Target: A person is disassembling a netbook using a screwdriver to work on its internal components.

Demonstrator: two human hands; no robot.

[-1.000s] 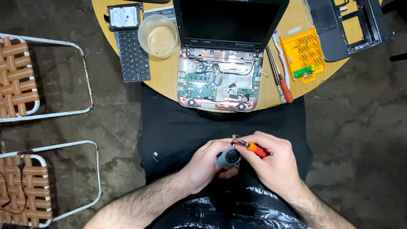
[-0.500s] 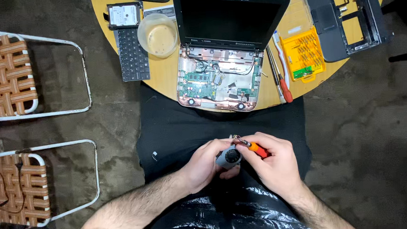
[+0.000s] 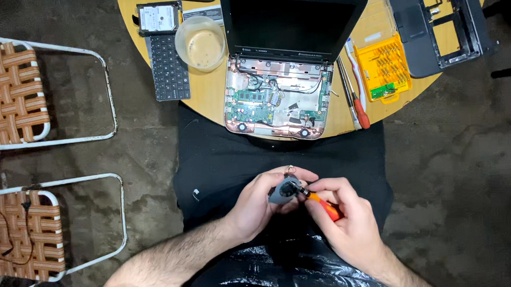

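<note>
Small grey fan (image 3: 283, 191): gripped in left hand (image 3: 258, 208), over lap. Orange screwdriver (image 3: 322, 206): gripped in right hand (image 3: 347, 223), tip touching fan.

Light falls from above and is fairly even, bright enough to show detail across the whole view. The yellow round counter (image 3: 206, 96) is the brightest area, its surface evenly lit with only soft, short shadows beside the things on it. The open laptop's screen (image 3: 293, 25) stays dark, with no strong glare. The concrete floor (image 3: 145, 149) is dimmer and mottled. The glossy black fabric (image 3: 274, 276) at the bottom edge catches sharp white highlights. Both hands are well lit and sharp, with a dark shadow between them over the black cloth. Focus holds from centre to edges; there is no motion blur, and the chair frames (image 3: 110, 93) bend slightly toward the left border.
</note>
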